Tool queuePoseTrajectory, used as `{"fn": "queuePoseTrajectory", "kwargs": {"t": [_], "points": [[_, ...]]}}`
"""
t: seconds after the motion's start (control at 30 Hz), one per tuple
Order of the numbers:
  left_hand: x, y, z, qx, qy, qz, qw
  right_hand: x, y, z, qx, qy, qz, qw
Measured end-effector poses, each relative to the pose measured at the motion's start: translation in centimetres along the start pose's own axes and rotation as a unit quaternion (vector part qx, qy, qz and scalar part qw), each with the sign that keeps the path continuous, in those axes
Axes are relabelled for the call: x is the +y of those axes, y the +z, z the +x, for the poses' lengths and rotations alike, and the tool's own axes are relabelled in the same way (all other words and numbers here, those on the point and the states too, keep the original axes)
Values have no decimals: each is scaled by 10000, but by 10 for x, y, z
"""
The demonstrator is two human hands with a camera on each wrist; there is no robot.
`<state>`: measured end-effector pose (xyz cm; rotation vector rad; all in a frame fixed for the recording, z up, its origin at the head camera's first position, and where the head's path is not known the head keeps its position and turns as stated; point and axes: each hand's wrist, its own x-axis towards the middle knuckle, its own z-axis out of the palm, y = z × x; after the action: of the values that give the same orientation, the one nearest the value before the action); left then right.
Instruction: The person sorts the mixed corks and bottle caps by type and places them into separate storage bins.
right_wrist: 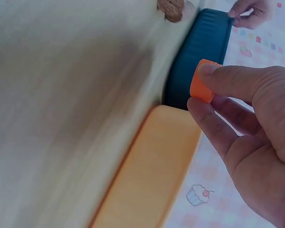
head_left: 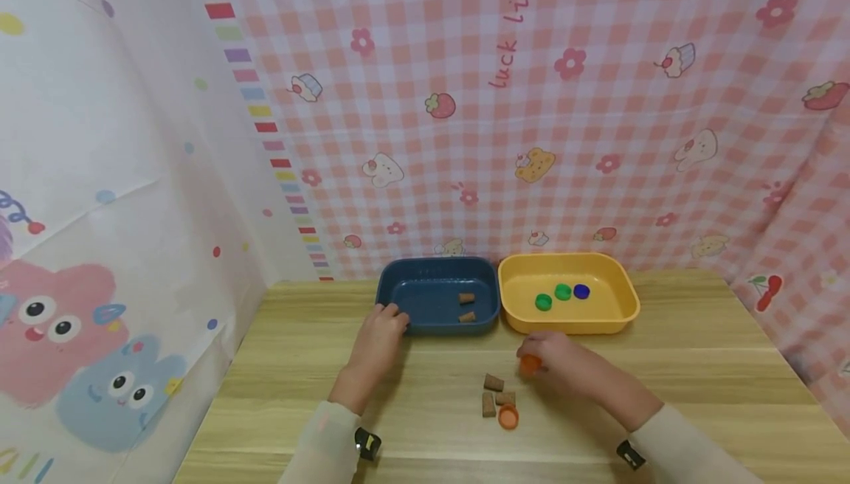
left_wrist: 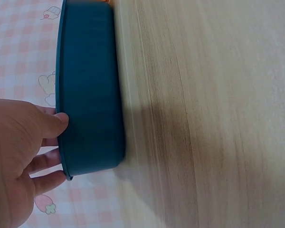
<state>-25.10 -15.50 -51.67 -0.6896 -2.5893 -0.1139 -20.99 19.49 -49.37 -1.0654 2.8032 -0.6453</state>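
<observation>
My left hand (head_left: 381,340) grips the left front rim of the dark blue tray (left_wrist: 90,90), with its thumb on the outer wall and fingers over the inner side. Two corks (head_left: 467,297) lie inside that tray. Between thumb and fingers, my right hand (right_wrist: 261,114) pinches an orange bottle cap (right_wrist: 203,81) above the table, just in front of the yellow tray (head_left: 571,327). That tray holds two green caps (head_left: 544,302) and one dark blue cap (head_left: 581,291). On the table below the trays lie three corks (head_left: 493,382) and another orange cap (head_left: 508,417).
Both trays stand side by side at the back of the wooden table (head_left: 425,447). Right behind them hangs a pink checked cloth (head_left: 465,144). A white patterned cloth (head_left: 166,174) hangs on the left.
</observation>
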Motion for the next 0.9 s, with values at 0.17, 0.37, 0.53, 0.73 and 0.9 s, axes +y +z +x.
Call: {"fn": "queuePoseTrajectory", "kwargs": {"t": [0.17, 0.37, 0.53, 0.73, 0.9], "points": [[0, 0, -1, -36, -26, 9, 10000, 3, -9, 3, 196, -84, -130, 9997], [0, 1, -1, -64, -39, 22, 10000, 7, -22, 9, 626, -224, -587, 9961], [0, 1, -2, -109, -74, 9, 9999, 11, -36, 14, 838, -94, -765, 9935], [1, -1, 0, -132, -103, -18, 9999, 19, -55, 26, 752, 189, -878, 9931], [1, -1, 0, -150, -120, -12, 9998, 29, -65, 37, 586, 408, -937, 9930]]}}
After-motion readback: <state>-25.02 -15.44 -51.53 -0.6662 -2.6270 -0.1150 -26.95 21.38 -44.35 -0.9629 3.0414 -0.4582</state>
